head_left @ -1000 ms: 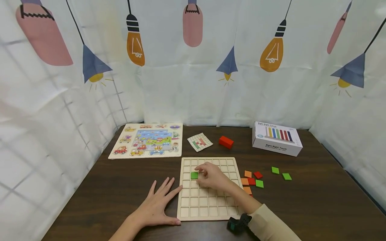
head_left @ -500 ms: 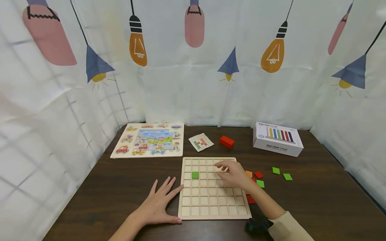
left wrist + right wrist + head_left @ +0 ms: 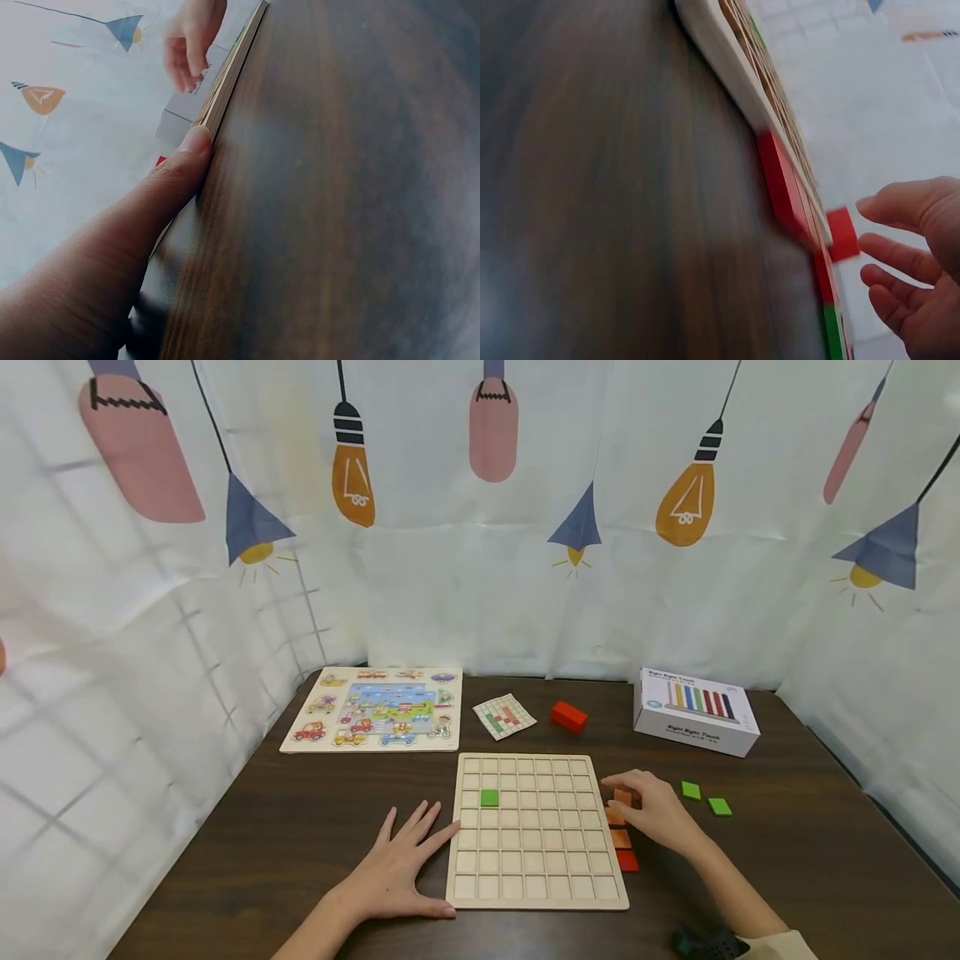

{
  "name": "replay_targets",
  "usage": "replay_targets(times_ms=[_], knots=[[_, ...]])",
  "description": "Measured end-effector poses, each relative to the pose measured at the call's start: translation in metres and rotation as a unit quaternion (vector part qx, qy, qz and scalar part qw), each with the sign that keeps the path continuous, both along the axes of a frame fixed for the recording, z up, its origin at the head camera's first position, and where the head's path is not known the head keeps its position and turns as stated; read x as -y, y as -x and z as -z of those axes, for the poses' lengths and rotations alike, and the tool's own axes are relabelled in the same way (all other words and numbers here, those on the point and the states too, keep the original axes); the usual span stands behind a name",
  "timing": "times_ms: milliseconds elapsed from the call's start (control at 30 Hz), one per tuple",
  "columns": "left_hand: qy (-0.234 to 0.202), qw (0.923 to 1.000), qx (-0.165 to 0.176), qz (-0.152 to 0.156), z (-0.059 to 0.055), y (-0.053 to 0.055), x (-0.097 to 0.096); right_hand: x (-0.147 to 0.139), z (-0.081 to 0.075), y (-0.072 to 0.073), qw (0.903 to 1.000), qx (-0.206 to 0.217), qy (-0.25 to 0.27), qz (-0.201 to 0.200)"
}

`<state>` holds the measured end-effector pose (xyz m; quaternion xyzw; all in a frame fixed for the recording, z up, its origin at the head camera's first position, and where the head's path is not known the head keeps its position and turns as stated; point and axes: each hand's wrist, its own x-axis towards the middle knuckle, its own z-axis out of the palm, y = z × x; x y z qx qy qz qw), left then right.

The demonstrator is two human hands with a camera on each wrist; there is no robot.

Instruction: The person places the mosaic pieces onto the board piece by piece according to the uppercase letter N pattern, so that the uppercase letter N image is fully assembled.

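A pale wooden grid board [image 3: 540, 887] lies flat on the table, one green square tile [image 3: 490, 797] in a cell at its upper left. My left hand [image 3: 393, 870] is spread along the board's left side; in the left wrist view its thumb [image 3: 176, 176] presses the board's edge. Beyond the right edge, my right hand [image 3: 658, 810] hovers over loose tiles, thumb and fingers apart with nothing between them, as the right wrist view also shows. Orange tiles [image 3: 620, 838] and a red tile [image 3: 627, 860] lie against that edge; the hand covers others.
Two green tiles [image 3: 691, 791] lie farther right. Behind the board are a picture puzzle [image 3: 300, 745], a small pattern card [image 3: 505, 716], a red block [image 3: 569, 717] and a white box [image 3: 693, 735]. A printed curtain [image 3: 480, 585] hangs at the back.
My right hand has moved right, from beside the green tile on the board, across the grid to the loose tiles. My left hand stays at the board's left edge.
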<state>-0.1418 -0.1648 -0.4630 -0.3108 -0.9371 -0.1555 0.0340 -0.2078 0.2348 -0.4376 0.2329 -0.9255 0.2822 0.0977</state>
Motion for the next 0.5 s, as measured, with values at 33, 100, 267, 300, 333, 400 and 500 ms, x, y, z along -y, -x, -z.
replay_targets(times_ms=[33,100,267,300,333,400,500], knots=[[0.0,1.0,0.001,0.001,0.0,0.0,0.0,-0.005,0.001,-0.001,1.0,0.002,-0.002,0.008],[0.0,1.0,0.002,0.001,0.0,0.0,-0.001,-0.015,0.002,-0.004,0.9997,0.009,-0.01,0.022],[0.0,1.0,0.003,0.001,0.0,0.0,-0.001,-0.034,0.007,-0.012,0.9983,0.034,-0.008,0.045],[-0.001,1.0,0.003,0.001,0.0,0.0,-0.001,-0.037,0.008,-0.013,0.9982,0.035,-0.007,0.047],[-0.001,1.0,0.004,0.001,-0.001,0.0,0.0,-0.039,0.009,-0.014,0.9982,0.035,-0.007,0.049],[-0.001,1.0,0.005,0.0,0.0,0.0,0.0,-0.044,0.011,-0.017,0.9982,0.029,-0.008,0.053],[0.001,1.0,0.007,-0.002,0.0,0.0,0.0,-0.049,0.015,-0.02,0.998,0.013,-0.01,0.06]])
